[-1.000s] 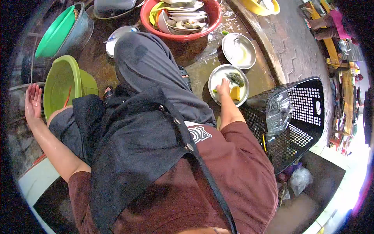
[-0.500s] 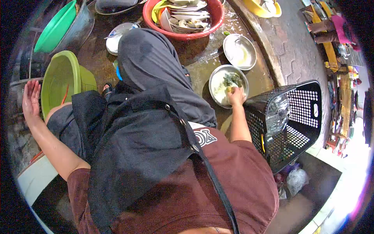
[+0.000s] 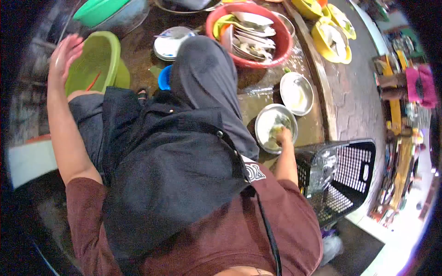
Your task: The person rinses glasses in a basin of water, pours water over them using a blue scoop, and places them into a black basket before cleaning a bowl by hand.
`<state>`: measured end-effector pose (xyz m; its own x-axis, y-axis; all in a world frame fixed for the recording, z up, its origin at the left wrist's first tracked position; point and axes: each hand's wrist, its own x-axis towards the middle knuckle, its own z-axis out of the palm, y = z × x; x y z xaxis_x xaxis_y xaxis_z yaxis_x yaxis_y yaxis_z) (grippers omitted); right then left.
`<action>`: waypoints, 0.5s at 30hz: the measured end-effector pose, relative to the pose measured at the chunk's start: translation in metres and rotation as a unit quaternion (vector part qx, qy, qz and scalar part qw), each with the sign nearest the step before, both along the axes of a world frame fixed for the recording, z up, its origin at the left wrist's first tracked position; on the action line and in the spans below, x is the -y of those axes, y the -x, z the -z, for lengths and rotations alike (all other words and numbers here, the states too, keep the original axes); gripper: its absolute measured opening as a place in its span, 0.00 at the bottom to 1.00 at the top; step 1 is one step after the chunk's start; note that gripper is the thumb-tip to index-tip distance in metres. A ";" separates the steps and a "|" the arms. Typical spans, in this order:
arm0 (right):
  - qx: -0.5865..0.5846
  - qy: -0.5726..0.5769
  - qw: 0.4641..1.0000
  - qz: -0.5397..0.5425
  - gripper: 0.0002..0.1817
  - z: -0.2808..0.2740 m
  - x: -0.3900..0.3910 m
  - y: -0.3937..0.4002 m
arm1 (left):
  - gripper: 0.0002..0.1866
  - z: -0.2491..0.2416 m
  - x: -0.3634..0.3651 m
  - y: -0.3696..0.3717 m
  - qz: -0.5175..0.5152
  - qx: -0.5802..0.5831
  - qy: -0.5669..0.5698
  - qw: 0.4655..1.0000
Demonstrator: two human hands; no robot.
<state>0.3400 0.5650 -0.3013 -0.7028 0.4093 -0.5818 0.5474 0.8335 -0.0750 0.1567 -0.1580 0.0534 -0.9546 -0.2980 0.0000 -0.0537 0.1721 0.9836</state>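
Observation:
My left hand (image 3: pixel 66 54) is raised beside the rim of a green tub (image 3: pixel 115 60), its fingers apart and holding nothing. My right hand (image 3: pixel 282 136) reaches into a round metal bowl (image 3: pixel 264 126), its fingers closed on a greenish-yellow clump (image 3: pixel 277 130), blurred and partly hidden by the hand. Just behind that bowl lies a second metal dish (image 3: pixel 297 93) with some pale residue in it. A red basin (image 3: pixel 284 55) farther off holds a stack of soiled plates (image 3: pixel 253 39).
A black crate (image 3: pixel 354 170) stands at the right, with clear plastic in it. Yellow basins (image 3: pixel 329 41) are beyond a raised ledge (image 3: pixel 317 69). Stacked plates (image 3: pixel 172 43) and a blue bowl (image 3: pixel 164 78) sit near my knee. A person in pink (image 3: pixel 421 87) is far right.
The view has shifted, so the bowls and basins appear lower and farther right. My left hand is higher against the green tub. My right hand stays in the metal bowl, and the clump looks smaller.

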 end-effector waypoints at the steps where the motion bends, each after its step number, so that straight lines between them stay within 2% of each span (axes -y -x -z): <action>1: -0.058 -0.001 0.998 0.011 0.26 0.007 -0.015 -0.003 | 0.19 -0.008 -0.013 0.000 0.006 0.002 0.051 0.999; 2: -0.115 0.001 0.993 0.021 0.25 0.017 -0.024 -0.007 | 0.19 -0.017 -0.026 -0.002 0.030 -0.002 0.081 0.996; 4: -0.091 -0.006 0.996 0.018 0.27 -0.058 0.002 0.004 | 0.20 -0.022 -0.023 0.019 0.093 0.010 0.190 0.977; 5: -0.116 -0.010 0.993 0.027 0.26 -0.069 0.006 0.006 | 0.18 -0.024 -0.035 0.025 0.115 -0.010 0.206 0.972; 6: -0.143 -0.013 0.989 0.040 0.26 -0.075 0.006 0.009 | 0.09 -0.065 -0.117 -0.010 0.063 0.009 0.261 0.963; 8: -0.158 -0.001 0.987 0.030 0.27 -0.078 0.004 0.014 | 0.13 -0.050 -0.107 0.029 0.147 0.058 0.273 0.949; 10: -0.120 -0.035 0.990 0.058 0.31 -0.050 -0.010 0.015 | 0.12 -0.009 -0.093 0.080 0.253 0.025 0.301 0.919; 11: -0.100 -0.018 0.991 0.088 0.33 -0.036 -0.018 0.012 | 0.10 0.033 -0.077 0.125 0.331 0.073 0.216 0.916; 12: -0.081 0.000 0.990 0.119 0.35 -0.015 -0.030 0.009 | 0.16 0.036 -0.107 0.106 0.252 0.081 0.310 0.913; 13: -0.112 0.042 0.987 0.111 0.36 0.054 -0.082 0.000 | 0.14 0.056 -0.109 0.111 0.270 0.078 0.272 0.920; 14: -0.141 0.174 0.953 0.204 0.34 0.077 -0.095 -0.010 | 0.14 0.090 -0.111 0.126 0.266 0.088 0.296 0.913; 15: -0.161 0.290 0.895 0.298 0.31 0.041 -0.059 -0.017 | 0.13 0.121 -0.109 0.140 0.295 0.044 0.397 0.868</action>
